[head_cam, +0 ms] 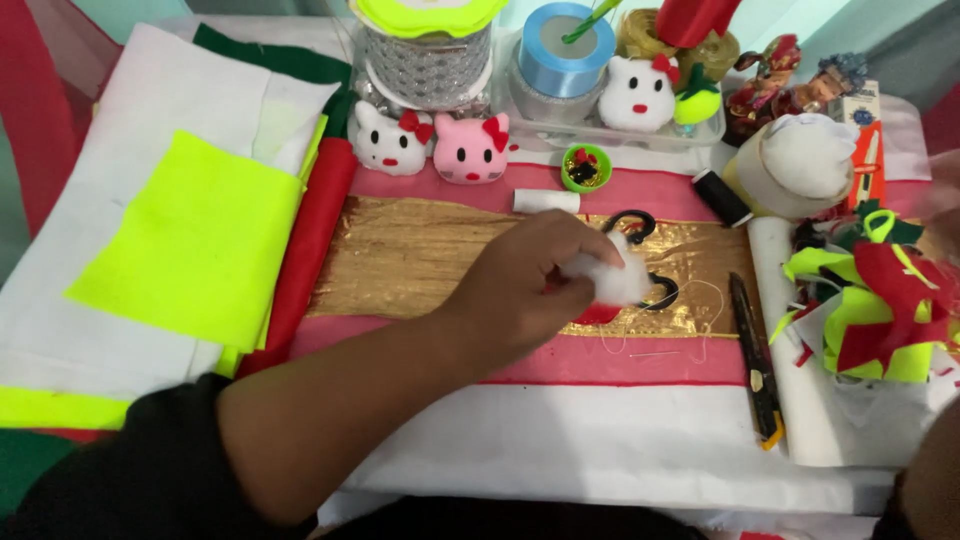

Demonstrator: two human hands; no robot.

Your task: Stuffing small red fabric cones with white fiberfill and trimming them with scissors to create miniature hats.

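My left hand (530,285) reaches over the gold fabric strip (400,255) and pinches a tuft of white stuffing (620,278). Just under the tuft lies a small red felt piece (598,315), touching my fingers. Black-handled scissors (640,225) lie beneath and behind the tuft, partly hidden. A thin white thread (700,320) trails on the gold strip to the right. My right hand is mostly out of view; only a blurred bit of skin (935,490) shows at the bottom right corner, and what it holds cannot be seen.
A black utility knife (755,360) lies right of the gold strip. Felt scraps (880,305) pile at the right. Neon yellow felt (195,240) and white sheets lie left. Stuffed cat heads, white (390,140) and pink (470,150), ribbon spools (565,50) and a black thread spool (722,197) stand behind.
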